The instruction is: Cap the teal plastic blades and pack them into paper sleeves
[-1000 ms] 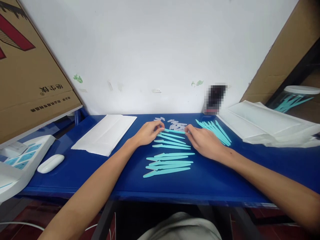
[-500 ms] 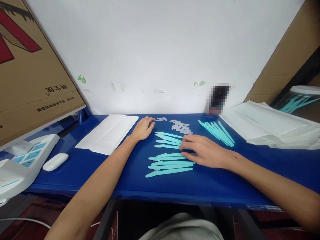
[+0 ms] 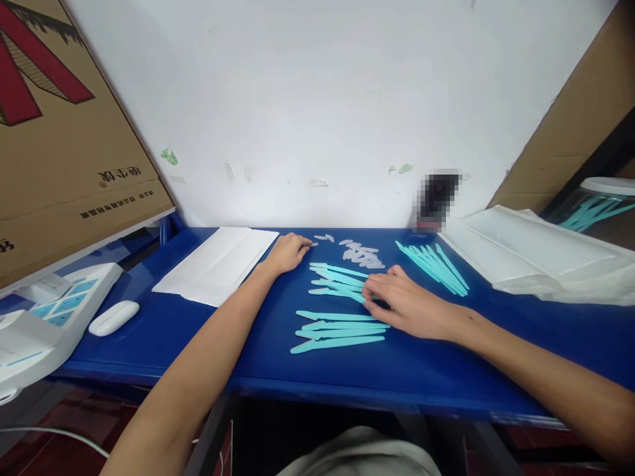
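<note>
Blue tabletop (image 3: 446,360) carries teal sticks (image 3: 347,325) beside the right hand (image 3: 409,306), which pinches one; the left hand (image 3: 286,254) curls loosely, hold unclear.

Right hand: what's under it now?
Turquoise sticks on the blue table run toward the right hand, some passing beneath it. Their ends there are covered, so how many lie beneath, or whether one is pinched, can't be seen.

Turquoise razors (image 3: 337,344) lie mostly in two loose groups, narrow ends rightward; another bunch slants farther right. Translucent caps (image 3: 354,254) lie scattered behind.
</note>
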The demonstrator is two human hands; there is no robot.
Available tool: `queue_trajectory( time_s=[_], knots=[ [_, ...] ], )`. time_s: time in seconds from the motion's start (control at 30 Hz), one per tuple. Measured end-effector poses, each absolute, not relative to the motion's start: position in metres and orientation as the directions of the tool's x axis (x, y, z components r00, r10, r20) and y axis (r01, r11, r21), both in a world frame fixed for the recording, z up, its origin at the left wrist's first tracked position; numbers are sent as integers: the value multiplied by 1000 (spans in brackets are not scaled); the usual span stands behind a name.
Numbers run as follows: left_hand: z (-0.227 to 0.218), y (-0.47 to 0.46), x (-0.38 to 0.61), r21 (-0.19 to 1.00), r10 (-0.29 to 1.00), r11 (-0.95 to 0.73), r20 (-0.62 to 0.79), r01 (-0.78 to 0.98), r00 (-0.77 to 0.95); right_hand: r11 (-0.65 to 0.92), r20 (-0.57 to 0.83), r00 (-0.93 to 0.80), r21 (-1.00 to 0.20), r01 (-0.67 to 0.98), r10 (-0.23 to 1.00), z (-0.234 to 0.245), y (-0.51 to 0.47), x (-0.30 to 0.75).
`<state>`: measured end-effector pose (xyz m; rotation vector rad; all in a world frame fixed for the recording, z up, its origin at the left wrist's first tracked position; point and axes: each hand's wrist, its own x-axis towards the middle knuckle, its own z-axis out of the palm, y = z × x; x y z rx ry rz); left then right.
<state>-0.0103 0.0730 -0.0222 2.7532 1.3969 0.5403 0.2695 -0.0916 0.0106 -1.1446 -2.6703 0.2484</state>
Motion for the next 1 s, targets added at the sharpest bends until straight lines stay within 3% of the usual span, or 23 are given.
queue_trajectory(
  time_s=[0.27, 0.67, 1.0],
  knots=[
    [-13, 62, -32, 392, 856, -515, 279, 762, 435, 582, 320, -490, -344, 737, 811, 8, -81, 274],
    [24, 10, 1, 446, 685, -729, 475, 520, 553, 523, 375, -425, -214, 825, 824, 2, -67, 285],
    [20, 10, 3, 537, 718, -696, 499, 478, 486, 501, 387, -393, -232, 834, 834, 3, -67, 286]
  ],
)
